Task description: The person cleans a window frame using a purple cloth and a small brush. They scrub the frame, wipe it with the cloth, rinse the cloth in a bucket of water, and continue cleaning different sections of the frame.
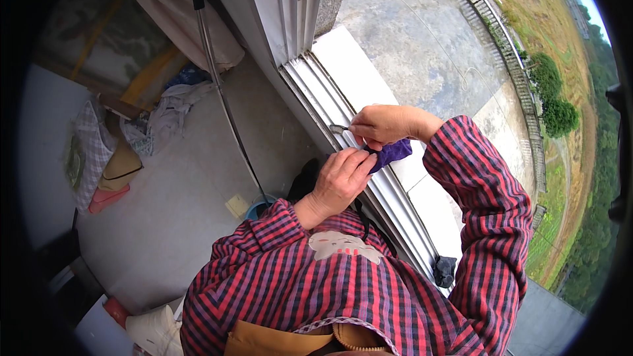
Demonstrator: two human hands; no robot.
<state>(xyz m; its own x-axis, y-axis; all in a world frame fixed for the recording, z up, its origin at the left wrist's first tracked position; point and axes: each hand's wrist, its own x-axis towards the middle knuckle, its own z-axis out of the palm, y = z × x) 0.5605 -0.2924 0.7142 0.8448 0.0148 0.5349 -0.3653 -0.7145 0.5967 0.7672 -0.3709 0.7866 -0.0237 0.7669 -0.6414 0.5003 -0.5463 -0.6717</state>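
Note:
My right hand (381, 126) pinches a small dark-handled brush (339, 129), whose bristled head sticks out to the left over the white metal tracks of a sliding window or door frame (341, 104). Just below it, my left hand (341, 180) grips a crumpled purple cloth (393, 154), which hangs out to the right between the two hands. The fingertips of both hands are close together at the cloth's left end. A dark crumpled cloth or bag (444, 272) lies at the lower end of the tracks.
A long metal pole with a black grip (217, 79) leans down into a blue bucket (257, 207) on the left. Bags and cloths (116, 158) lie on the grey floor. Outside are a pale ledge (351, 66), concrete paving (420, 34) and a railing (514, 54). A curtain (183, 15) hangs at upper left.

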